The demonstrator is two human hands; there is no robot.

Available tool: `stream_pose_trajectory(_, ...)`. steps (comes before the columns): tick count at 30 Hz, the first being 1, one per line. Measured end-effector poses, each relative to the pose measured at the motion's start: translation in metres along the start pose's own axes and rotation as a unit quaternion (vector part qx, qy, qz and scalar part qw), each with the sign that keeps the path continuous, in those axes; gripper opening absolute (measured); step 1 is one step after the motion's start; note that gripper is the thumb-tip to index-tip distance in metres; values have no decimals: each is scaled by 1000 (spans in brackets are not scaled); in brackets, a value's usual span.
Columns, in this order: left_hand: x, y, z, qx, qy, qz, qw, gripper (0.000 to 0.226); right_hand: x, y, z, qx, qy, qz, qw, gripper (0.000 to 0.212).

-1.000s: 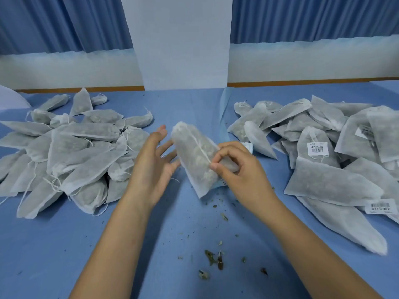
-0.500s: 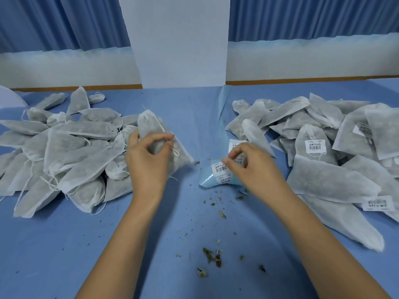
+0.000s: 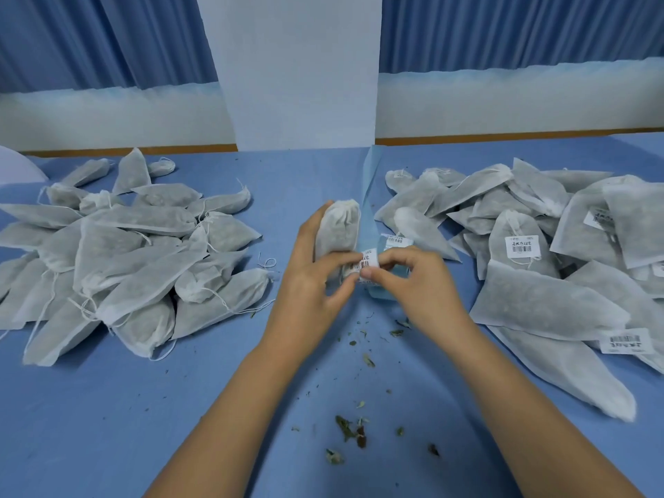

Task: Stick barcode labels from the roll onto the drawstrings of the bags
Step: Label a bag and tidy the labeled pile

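Note:
My left hand [image 3: 312,278] holds a white mesh drawstring bag [image 3: 337,228] upright at the table's middle. Its thumb and forefinger meet my right hand [image 3: 413,282] on a white barcode label [image 3: 365,264], which both hands pinch just below the bag. The bag's drawstring is hidden behind the fingers. The blue backing strip of the label roll [image 3: 370,224] runs from the far table edge down behind the hands, with another label [image 3: 398,240] on it.
A heap of unlabelled bags [image 3: 118,253] lies at the left. A heap of bags at the right [image 3: 539,253] includes some with barcode labels [image 3: 521,245]. Dried herb crumbs [image 3: 350,431] are scattered on the blue table [image 3: 107,425] in front of me.
My left hand brought a bag from the left heap to the middle. My right hand lifted a label off the strip, and both hands now meet on it.

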State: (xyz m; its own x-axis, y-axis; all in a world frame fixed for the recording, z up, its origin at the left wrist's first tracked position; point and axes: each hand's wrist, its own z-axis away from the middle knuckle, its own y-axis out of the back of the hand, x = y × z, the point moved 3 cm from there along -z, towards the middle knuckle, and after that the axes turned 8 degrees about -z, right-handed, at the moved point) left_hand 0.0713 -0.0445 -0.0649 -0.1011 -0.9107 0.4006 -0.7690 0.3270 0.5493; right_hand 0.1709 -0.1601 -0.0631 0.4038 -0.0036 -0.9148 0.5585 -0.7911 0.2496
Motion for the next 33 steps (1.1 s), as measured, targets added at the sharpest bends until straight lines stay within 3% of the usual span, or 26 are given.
stream_pose_trajectory(6,-5,3,0,23,-10,-7,1000,19,-6,-2,4,-40,0,-114,993,9)
stream_pose_trajectory(13,-3,6,1,3,3,-5,1000,14,-11,2,5,22,61,-19,998,29)
stream_pose_trajectory(20,-3,7,1,-4,0,9,1000,16,-12,1,6,20,64,75,995,29)
stream_pose_trajectory(22,-4,7,1,5,21,4,1000,15,-12,0,6,19,57,84,995,32)
stream_pose_trajectory(24,-8,14,-1,63,91,0,994,15,-10,-1,6,24,50,87,995,32)
stream_pose_trajectory(27,-21,41,-2,207,249,66,944,24,-4,0,5,28,32,89,995,32)
stream_pose_trajectory(29,-35,59,-5,272,325,219,879,30,1,-2,5,23,14,103,994,21)
stream_pose_trajectory(31,-41,59,-9,229,389,384,806,22,4,-3,6,33,-6,128,991,11)
stream_pose_trajectory(33,-32,46,-11,96,428,396,806,21,3,1,4,65,-2,157,985,15)
